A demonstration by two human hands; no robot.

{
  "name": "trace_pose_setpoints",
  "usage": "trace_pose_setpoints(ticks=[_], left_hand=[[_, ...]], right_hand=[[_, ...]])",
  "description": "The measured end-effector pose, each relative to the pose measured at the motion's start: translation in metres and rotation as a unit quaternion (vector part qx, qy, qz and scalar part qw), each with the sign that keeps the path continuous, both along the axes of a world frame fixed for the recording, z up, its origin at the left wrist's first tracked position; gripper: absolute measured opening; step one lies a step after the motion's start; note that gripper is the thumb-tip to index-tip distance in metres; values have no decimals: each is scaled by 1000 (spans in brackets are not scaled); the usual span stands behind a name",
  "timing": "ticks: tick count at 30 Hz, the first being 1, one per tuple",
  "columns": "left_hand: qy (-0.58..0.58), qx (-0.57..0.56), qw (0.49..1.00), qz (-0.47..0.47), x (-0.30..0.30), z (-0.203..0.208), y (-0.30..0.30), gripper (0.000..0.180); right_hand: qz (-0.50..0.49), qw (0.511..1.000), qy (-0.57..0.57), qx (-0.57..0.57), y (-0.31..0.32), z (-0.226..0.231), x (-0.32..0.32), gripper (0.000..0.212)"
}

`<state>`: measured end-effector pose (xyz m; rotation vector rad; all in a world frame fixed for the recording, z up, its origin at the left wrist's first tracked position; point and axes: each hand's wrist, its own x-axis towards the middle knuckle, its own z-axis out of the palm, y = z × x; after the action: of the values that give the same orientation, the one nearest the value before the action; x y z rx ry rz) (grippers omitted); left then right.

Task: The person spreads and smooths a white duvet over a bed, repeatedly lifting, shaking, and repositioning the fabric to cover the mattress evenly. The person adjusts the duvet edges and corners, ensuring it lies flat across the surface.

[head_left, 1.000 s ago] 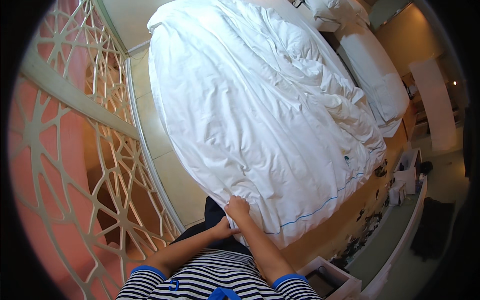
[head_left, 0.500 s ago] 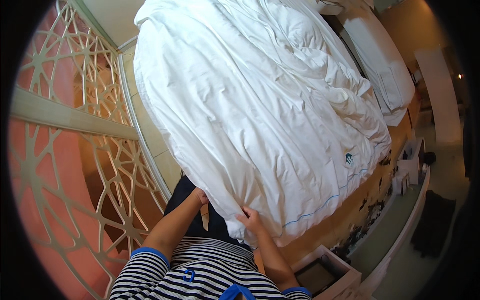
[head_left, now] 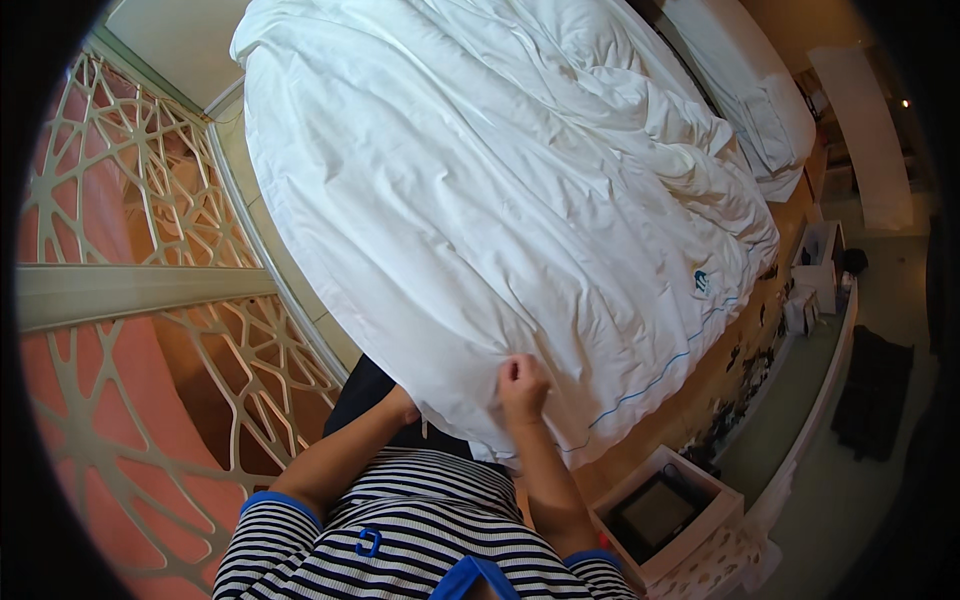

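Observation:
A large white duvet with loose creases spreads over the bed in front of me. Its near edge hangs by my legs, and a blue line runs along the lower right border. My left hand is at the near left edge, its fingers hidden by the cloth. My right hand is curled into a fist over the near part of the duvet. Creases run up to that fist, but whether cloth is pinched inside it is unclear.
A lattice screen stands close on my left. White bedding lies at the far right. Near my right side is an open pale box with a dark, framed flat object. A white box and dark cloth lie farther right.
My right hand has moved forward and slightly right from the near edge onto the duvet's top. My left hand stays by the edge. The view has turned slightly.

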<state>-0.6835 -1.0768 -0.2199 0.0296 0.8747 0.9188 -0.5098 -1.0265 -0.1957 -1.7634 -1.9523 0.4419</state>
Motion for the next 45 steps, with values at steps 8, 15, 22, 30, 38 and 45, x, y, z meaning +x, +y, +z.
trace_pose_setpoints(ticks=[8,15,22,30,38,45], left_hand=[[71,98,987,-108,-10,-1,-1,33],[2,89,993,-83,-6,-10,14,50],[127,65,978,-151,-42,-22,21,45],[-134,-20,951,277,-173,-20,86,59],[133,-103,945,279,-197,-71,160,43],[213,37,930,298,-223,53,123,33]], right_hand=[[-81,996,-43,5,35,-29,18,8],[64,996,37,-41,-8,33,-53,27],[104,965,48,-235,1,9,-34,28],[148,928,96,-327,-20,59,-49,17],[110,951,-19,-288,-13,52,-47,34],[44,908,64,-413,-20,27,-14,33]])
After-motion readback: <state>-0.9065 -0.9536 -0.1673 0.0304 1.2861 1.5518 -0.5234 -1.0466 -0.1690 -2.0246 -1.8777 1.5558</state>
